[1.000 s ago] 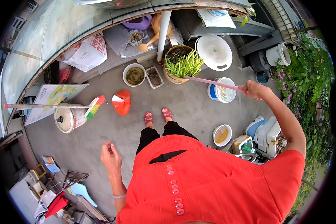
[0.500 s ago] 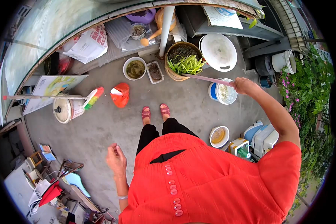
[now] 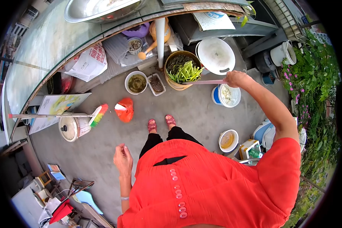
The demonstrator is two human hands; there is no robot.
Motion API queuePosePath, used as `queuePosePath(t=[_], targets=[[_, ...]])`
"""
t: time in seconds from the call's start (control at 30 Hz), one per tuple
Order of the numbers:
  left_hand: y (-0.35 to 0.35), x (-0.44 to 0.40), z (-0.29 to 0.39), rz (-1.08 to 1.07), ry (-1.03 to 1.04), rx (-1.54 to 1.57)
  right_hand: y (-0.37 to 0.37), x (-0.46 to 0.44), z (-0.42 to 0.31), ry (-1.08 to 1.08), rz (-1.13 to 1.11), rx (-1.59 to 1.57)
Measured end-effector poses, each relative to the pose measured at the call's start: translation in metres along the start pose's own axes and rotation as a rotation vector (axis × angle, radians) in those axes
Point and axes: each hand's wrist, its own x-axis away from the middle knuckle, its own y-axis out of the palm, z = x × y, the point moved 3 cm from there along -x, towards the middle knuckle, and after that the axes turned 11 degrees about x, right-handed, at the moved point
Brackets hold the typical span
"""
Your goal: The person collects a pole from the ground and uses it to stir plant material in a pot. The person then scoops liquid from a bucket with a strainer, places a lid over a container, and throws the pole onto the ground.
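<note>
My right hand [image 3: 236,78] is wrapped round the end of a long, flat pink stick [image 3: 209,82]. The stick's far end lies over the front rim of a round tan bucket [image 3: 174,86]. Inside that bucket are bright green cut stems [image 3: 189,72] and a dark, wilted leafy heap [image 3: 183,60]; whether the tip goes under the stems I cannot tell. Below my right hand stands a blue and white bucket [image 3: 218,95] with pale bits in it. My left hand [image 3: 123,159] hangs at my side, fingers loosely curled and holding nothing visible.
Beside the tan bucket lean a white lid [image 3: 216,55], a white tray of dark matter [image 3: 156,84] and a bowl of murky liquid [image 3: 136,91]. A red plastic bag [image 3: 124,114] and a lidded pail with a brush [image 3: 99,114] across it are left. A white post [image 3: 160,41] rises behind.
The stick's far end has come lower, toward the front rim of the tan bucket, and the stick is now nearly level. My right hand still grips it. The whole view has shifted slightly.
</note>
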Motion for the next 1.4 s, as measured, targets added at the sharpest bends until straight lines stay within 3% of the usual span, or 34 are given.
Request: queuePosePath(t=[0.17, 0.23, 0.47, 0.57, 0.67, 0.97, 1.17, 1.4], targets=[[-0.005, -0.014, -0.007, -0.052, 0.065, -0.023, -0.046, 0.040, 0.026, 0.075, -0.216, -0.070], [-0.007, -0.018, -0.011, -0.074, 0.069, -0.035, -0.081, 0.078, 0.035, 0.127, -0.261, -0.251], [-0.011, -0.023, -0.026, -0.103, 0.146, -0.057, -0.131, 0.142, 0.046, 0.237, -0.184, -0.197], [-0.014, -0.025, -0.027, -0.112, 0.146, -0.040, -0.118, 0.129, 0.035, 0.144, -0.026, -0.186], [-0.021, -0.026, -0.034, -0.100, 0.137, -0.041, -0.118, 0.152, 0.030, 0.186, 0.027, -0.164], [-0.015, -0.037, -0.035, -0.237, 0.134, -0.123, -0.058, 0.186, 0.031, 0.205, 0.025, -0.201], [-0.003, -0.065, 0.000, -0.288, 0.206, -0.072, -0.051, 0.154, -0.010, 0.248, 0.200, -0.002], [-0.012, -0.062, -0.014, -0.238, 0.168, -0.043, -0.054, 0.132, -0.012, 0.260, 0.194, 0.137]])
